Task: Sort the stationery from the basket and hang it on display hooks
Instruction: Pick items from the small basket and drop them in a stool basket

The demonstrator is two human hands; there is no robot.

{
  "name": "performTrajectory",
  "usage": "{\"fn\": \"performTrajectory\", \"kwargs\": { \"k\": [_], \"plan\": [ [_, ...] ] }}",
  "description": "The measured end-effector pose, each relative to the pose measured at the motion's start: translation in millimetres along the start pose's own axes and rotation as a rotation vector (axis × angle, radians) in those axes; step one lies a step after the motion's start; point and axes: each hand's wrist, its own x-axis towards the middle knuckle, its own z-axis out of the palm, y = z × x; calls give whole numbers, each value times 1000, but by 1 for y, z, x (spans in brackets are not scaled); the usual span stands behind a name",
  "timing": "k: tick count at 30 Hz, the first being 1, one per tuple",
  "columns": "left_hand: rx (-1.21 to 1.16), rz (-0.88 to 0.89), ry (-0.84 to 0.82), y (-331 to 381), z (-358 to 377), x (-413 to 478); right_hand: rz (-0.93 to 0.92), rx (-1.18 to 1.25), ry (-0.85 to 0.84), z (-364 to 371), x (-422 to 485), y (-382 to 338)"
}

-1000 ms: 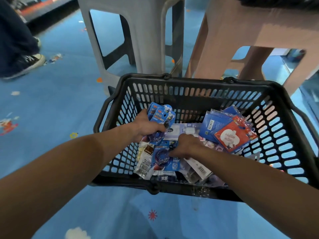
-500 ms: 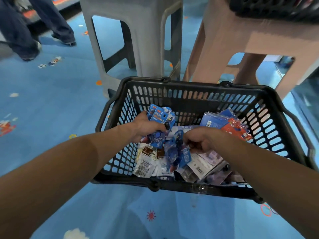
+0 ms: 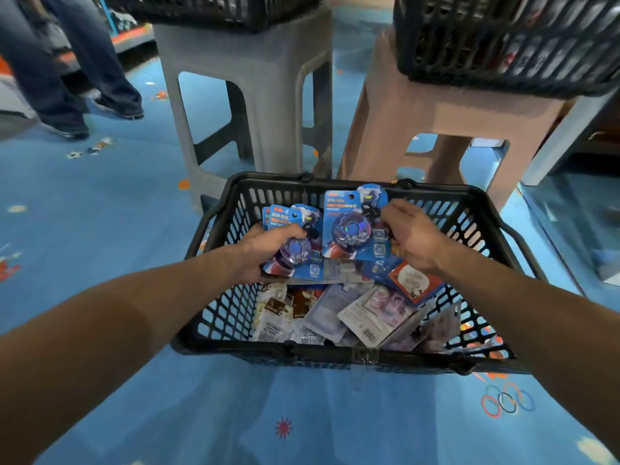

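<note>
1. The left hand [image 3: 265, 250] is curled round a small stack of blue carded packs [image 3: 285, 218], thumb across the front, above the far-left part of the black basket [image 3: 302, 355];
2. The right hand [image 3: 414, 238] pinches a single blue pack [image 3: 352, 226] by its right edge; this pack sits just right of the stack and slightly farther; whether their edges touch, I cannot tell;
3. Both run lengthwise near to far, printed faces up, hang-hole ends far, so they already match;
4. The stack lies directly left of the single pack; joining them probably needs only a short leftward slide by the right hand;
5. The mixed packets [image 3: 339, 313] lie loose below, nearer in the basket; no display hooks show.
</note>
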Motion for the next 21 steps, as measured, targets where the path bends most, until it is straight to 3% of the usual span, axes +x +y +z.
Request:
{"fn": "performTrajectory", "kwargs": {
  "k": [5,10,19,21],
  "plan": [
    [-66,-31,-70,11,6,-16,72,9,-123,29,-9,-1],
    [-97,-35,-146,16,16,-21,23,-50,-95,43,-3,0],
    [-152,34,-113,14,22,-17,-52,-268,61,59,7,4],
    [-165,35,-86,15,22,-15,0,-245,71,61,9,5]
  ]
}}
